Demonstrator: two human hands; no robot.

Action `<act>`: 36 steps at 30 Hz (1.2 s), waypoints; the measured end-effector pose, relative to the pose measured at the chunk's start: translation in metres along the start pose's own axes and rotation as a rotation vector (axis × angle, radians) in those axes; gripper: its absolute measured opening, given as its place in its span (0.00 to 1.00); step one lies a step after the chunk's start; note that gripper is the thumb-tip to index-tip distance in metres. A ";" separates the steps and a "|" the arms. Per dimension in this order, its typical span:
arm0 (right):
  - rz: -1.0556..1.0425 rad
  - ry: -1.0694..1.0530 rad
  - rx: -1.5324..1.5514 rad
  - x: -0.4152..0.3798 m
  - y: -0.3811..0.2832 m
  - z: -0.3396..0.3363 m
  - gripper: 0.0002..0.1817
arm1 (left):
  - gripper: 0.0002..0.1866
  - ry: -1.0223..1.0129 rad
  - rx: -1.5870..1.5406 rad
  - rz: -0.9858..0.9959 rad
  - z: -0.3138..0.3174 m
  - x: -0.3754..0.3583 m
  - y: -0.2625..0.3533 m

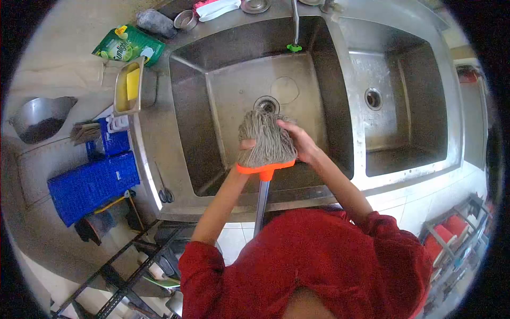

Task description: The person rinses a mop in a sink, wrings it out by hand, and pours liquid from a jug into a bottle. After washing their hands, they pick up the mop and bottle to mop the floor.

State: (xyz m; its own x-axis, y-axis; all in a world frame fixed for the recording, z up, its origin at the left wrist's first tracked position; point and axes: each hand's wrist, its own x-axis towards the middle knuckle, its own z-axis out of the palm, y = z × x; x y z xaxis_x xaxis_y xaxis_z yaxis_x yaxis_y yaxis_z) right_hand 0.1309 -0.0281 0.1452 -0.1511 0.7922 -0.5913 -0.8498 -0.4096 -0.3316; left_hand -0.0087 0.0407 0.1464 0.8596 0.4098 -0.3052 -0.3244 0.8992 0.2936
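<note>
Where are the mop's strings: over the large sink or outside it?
Over the large sink: the strings show within its rim, near the drain.

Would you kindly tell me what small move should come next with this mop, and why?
Perhaps squeeze the grey string mop head inward, since the left hand and right hand touch its strands from opposite sides and the round metal drain shows just beyond them.

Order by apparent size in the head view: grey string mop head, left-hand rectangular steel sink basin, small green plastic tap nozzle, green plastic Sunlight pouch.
1. Sink basin
2. Mop head
3. Sunlight pouch
4. Tap nozzle
</note>
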 end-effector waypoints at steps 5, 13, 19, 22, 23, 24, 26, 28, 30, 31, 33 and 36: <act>-0.007 0.137 -0.805 0.007 -0.023 0.009 0.28 | 0.38 0.090 0.086 -0.112 0.000 0.000 -0.001; -0.544 -0.126 -1.857 -0.005 -0.073 -0.009 0.28 | 0.39 -0.236 -0.273 -0.124 0.025 0.014 -0.015; 0.050 -0.564 -0.169 -0.016 0.006 -0.081 0.44 | 0.27 -0.314 -0.493 -0.234 0.029 0.012 -0.015; -0.104 -0.719 0.081 0.045 0.056 -0.097 0.40 | 0.25 -0.438 -0.642 -0.309 0.032 0.020 -0.021; -0.118 -0.779 0.245 0.054 0.051 -0.077 0.39 | 0.23 -0.523 -0.697 -0.300 0.036 0.026 -0.027; -0.130 -0.840 0.395 0.063 0.043 -0.058 0.39 | 0.22 -0.701 -0.737 -0.301 0.030 0.037 -0.036; -0.140 -0.950 0.621 0.075 0.014 -0.022 0.37 | 0.21 -0.630 -0.711 -0.301 0.020 0.037 -0.037; -0.132 -0.929 0.740 0.085 -0.012 -0.009 0.36 | 0.19 -0.517 -0.552 -0.294 0.007 0.037 -0.035; -0.197 -0.438 0.621 0.080 -0.042 0.000 0.25 | 0.18 -0.423 -0.413 -0.308 -0.002 0.042 -0.037; -0.191 -0.432 0.618 0.082 -0.047 -0.011 0.25 | 0.17 -0.336 -0.272 -0.326 0.000 0.044 -0.038; 0.052 0.029 0.147 0.081 -0.055 -0.028 0.16 | 0.17 -0.140 -0.124 -0.350 0.014 0.040 -0.029; 0.009 0.162 0.079 0.078 -0.057 -0.022 0.14 | 0.16 0.105 0.089 -0.423 0.008 0.043 -0.030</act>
State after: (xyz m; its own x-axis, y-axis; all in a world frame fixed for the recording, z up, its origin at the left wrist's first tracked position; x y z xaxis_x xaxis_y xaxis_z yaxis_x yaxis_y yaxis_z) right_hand 0.1786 0.0466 0.1016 -0.0811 0.7026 -0.7069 -0.8870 -0.3744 -0.2703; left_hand 0.0410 0.0295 0.1320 0.8631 0.0257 -0.5043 0.0867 0.9764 0.1980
